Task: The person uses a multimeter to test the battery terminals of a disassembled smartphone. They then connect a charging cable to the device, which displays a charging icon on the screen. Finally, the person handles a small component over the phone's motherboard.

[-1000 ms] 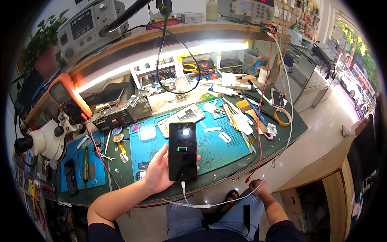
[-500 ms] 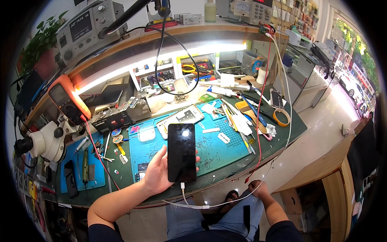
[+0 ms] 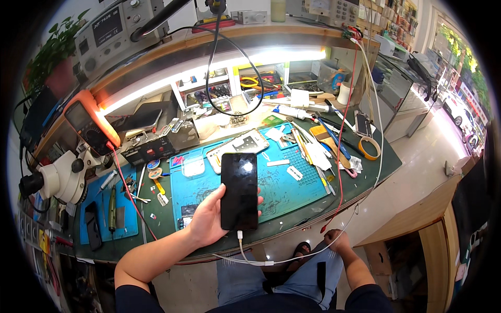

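My left hand (image 3: 207,216) is wrapped round a smartphone (image 3: 239,201) with a black, unlit screen that faces me and reflects a bright spot. A white charging cable (image 3: 240,236) is plugged into the phone's lower end and loops off to the right. Behind the phone's top, a bare phone frame (image 3: 237,147) lies on the blue repair mat (image 3: 276,201). My right hand (image 3: 336,240) rests on my right leg below the bench edge, its fingers curled in, with nothing visible in them.
A white microscope (image 3: 57,182) and an orange multimeter (image 3: 91,125) stand at the left. Brushes and tools crowd the right, near a tape roll (image 3: 369,148). A red test lead (image 3: 340,177) hangs over the front edge. Overhead, a black cable (image 3: 209,88) loops down.
The whole view has shifted slightly, so the bench appears a little further right. My left hand still holds the phone, its screen still dark. My right hand stays on my leg.
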Available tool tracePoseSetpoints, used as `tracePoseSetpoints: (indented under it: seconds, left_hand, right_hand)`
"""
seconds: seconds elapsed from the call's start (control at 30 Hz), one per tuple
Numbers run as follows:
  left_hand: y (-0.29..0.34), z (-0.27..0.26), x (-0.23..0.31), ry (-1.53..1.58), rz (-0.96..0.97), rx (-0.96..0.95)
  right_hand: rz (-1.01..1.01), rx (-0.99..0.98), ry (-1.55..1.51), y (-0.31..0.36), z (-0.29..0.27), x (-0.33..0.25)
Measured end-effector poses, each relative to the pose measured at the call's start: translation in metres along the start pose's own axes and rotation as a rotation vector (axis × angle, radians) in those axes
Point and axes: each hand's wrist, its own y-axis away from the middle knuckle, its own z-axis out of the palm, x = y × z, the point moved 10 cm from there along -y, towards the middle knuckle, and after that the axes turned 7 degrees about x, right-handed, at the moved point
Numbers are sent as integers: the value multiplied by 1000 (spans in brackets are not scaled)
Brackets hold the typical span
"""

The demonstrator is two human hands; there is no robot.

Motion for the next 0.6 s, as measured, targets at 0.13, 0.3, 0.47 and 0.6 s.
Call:
tracePoseSetpoints:
  seconds: [0.13, 0.3, 0.47, 0.6]
  left_hand:
    - [1, -1, 1, -61, 18, -9]
    - [2, -4, 6, -106, 78, 56]
    - [-1, 1, 2, -145, 66, 28]
    - [7, -5, 4, -106, 71, 65]
  right_hand:
    - [30, 38, -46, 2, -8, -1]
    - [289, 435, -351, 22, -30, 28]
    - [573, 1073, -885, 98, -25, 96]
    - [445, 1199, -1023, 129, -112, 39]
